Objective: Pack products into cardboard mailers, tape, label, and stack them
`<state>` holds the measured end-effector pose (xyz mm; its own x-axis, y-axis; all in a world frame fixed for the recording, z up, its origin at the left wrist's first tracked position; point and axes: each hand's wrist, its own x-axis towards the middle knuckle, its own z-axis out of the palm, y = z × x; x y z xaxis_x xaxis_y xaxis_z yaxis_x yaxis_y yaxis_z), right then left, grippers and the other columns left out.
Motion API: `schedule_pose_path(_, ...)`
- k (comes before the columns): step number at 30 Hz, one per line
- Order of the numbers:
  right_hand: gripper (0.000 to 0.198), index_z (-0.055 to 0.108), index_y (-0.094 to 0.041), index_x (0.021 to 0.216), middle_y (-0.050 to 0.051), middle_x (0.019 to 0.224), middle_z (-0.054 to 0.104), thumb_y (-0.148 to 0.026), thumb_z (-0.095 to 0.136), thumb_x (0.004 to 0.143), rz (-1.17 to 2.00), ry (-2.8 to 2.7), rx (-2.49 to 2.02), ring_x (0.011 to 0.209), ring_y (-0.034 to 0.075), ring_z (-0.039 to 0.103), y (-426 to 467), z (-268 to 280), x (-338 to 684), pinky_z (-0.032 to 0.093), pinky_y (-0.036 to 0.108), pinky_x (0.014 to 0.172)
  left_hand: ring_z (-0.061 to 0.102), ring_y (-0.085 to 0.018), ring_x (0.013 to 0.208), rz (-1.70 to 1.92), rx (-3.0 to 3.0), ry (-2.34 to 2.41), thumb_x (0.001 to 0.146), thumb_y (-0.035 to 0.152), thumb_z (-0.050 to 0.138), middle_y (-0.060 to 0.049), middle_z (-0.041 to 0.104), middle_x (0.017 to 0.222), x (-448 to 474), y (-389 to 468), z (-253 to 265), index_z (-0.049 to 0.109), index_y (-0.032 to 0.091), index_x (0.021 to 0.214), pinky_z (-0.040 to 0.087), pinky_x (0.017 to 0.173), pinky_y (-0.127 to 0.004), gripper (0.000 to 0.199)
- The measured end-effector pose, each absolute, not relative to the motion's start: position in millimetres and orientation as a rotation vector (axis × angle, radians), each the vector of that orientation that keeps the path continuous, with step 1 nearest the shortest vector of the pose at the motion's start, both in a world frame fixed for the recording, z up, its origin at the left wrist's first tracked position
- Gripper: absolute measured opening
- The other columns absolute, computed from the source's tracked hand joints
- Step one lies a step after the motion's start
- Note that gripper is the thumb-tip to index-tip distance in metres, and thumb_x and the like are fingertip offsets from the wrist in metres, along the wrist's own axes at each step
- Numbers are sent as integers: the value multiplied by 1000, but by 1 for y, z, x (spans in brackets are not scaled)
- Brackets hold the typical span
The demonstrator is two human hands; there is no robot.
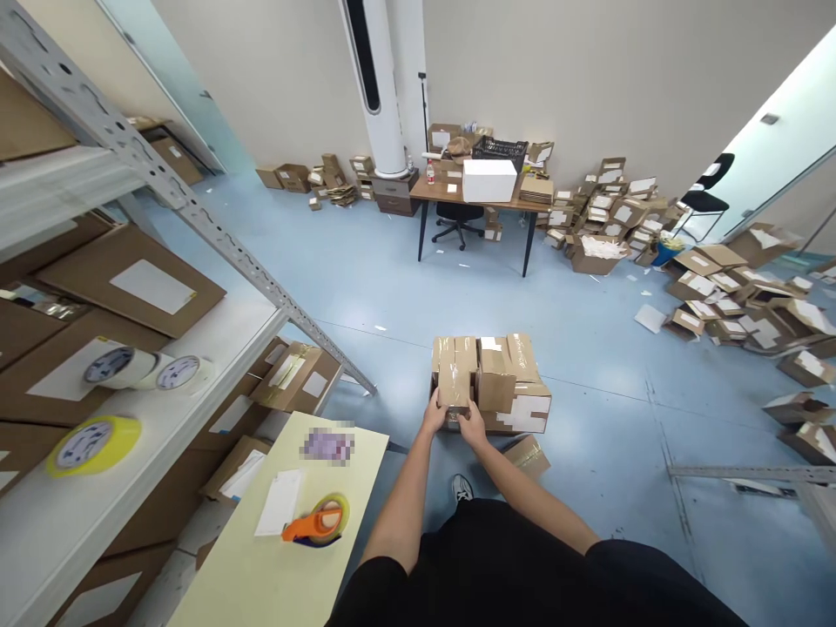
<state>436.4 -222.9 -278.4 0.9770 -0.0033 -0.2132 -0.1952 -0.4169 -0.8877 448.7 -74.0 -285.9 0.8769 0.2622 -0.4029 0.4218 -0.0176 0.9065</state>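
A small taped cardboard box [454, 386] is held between my two hands, above a larger cardboard box on the floor. My left hand [434, 413] grips its left side near the front end. On the other side, my right hand [471, 424] holds its lower right corner. More taped boxes [496, 383] are grouped right beside it, in or on the large carton [530, 409], which bears a white label. Whether the held box rests on anything beneath is hidden. One more box [528, 456] lies on the floor by my right forearm.
At left, a metal shelf [248, 340] carries cartons and tape rolls [95, 444]. A pale yellow table [261, 579] holds an orange tape dispenser [313, 524] and a white sheet [279, 503]. Ahead stands a desk [450, 193]; piles of cardboard boxes [724, 296] cover the floor at right.
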Motion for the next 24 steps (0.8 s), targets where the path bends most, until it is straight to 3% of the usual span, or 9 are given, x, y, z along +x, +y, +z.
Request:
schedule_pose_path(4, 65, 62, -19, 140, 11, 148, 59, -27, 58, 75, 213, 172, -1996, 149, 30, 42, -222, -269, 435, 34, 43, 123, 44, -28, 148, -68, 1604, 518, 77, 21, 73, -11, 48, 159, 444, -72, -281, 49, 22, 153, 32, 124, -39, 80)
schedule_pose_path(11, 67, 60, -17, 142, 14, 154, 54, -28, 57, 75, 149, 149, -1937, 146, 32, 46, -213, -255, 422, 37, 47, 121, 49, -29, 144, -6, 1543, 431, 78, 25, 77, -14, 59, 150, 419, -71, -264, 47, 19, 154, 31, 124, -43, 81)
schedule_pose_path(21, 71, 59, -16, 144, 14, 152, 56, -34, 58, 74, 95, 128, -1954, 145, 33, 47, -207, -242, 401, 35, 47, 123, 31, -30, 155, -84, 1684, 567, 81, 29, 75, -15, 39, 165, 403, -30, -238, 44, 18, 155, 25, 127, -39, 81)
schedule_pose_path(24, 69, 60, -17, 142, 13, 146, 61, -36, 59, 76, 115, 145, -1924, 142, 32, 51, -205, -248, 405, 39, 45, 119, 35, -31, 153, -125, 1673, 577, 82, 33, 76, -16, 43, 162, 408, -23, -240, 45, 16, 154, 28, 126, -39, 80)
